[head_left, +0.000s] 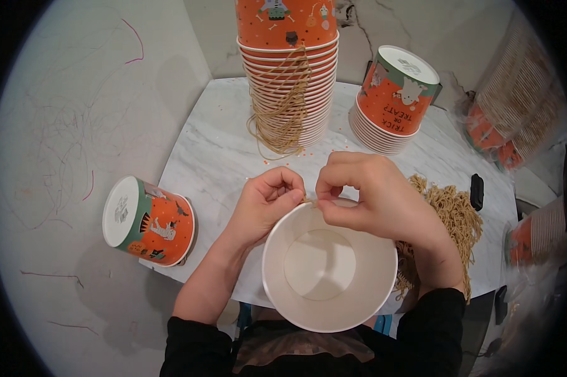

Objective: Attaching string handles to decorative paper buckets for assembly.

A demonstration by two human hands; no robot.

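Observation:
A white-lined paper bucket (321, 267) stands in front of me, its open mouth facing up. At its far rim my left hand (269, 204) is closed, with thumb and forefinger pinching a short bit of tan cord (308, 202). My right hand (364, 191) is closed in a pinch just right of it, at the same cord and rim. Its fingertips partly hide the cord's end. Beside my right forearm lies a tangled heap of tan cords (450, 217), partly covered by that arm.
A tall stack of orange paper buckets (288, 94) stands at the back, tan cord loops (283, 110) hanging down its side. Upside-down orange buckets stand at the back right (400, 94) and left edge (151, 221). A black object (477, 192) lies right; bagged buckets (516, 100) stand beyond the table (198, 135).

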